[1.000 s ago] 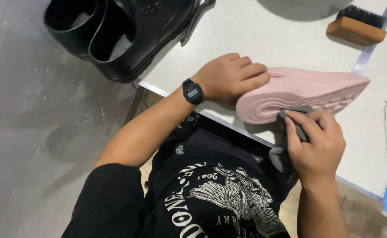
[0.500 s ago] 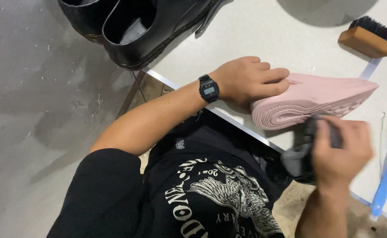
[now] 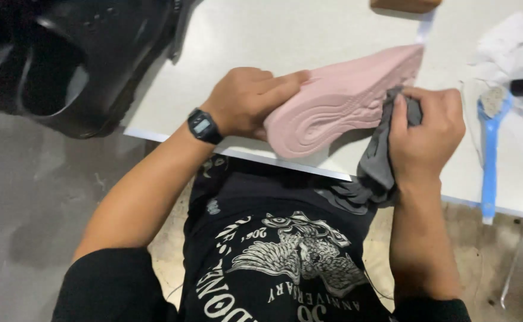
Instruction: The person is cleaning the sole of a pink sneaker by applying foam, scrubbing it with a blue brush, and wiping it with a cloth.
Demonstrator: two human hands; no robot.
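A pink shoe (image 3: 339,101) lies tipped on its side at the near edge of the white table (image 3: 285,36), its ridged sole facing me. My left hand (image 3: 246,98), with a black wristwatch, grips the shoe's heel end. My right hand (image 3: 422,134) holds a dark grey cloth (image 3: 380,170) pressed against the sole's right side. The cloth's tail hangs down over the table edge toward my lap.
A pair of black shoes (image 3: 64,59) sits at the table's far left corner. A blue-handled brush (image 3: 489,149) lies at the right, with white crumpled cloth (image 3: 511,48) behind it. A wooden brush block (image 3: 404,5) peeks in at the top. Grey floor lies to the left.
The shoe has been tilted up so its sole faces me. My right hand with the cloth has risen from below the table edge onto the sole. The view moved closer.
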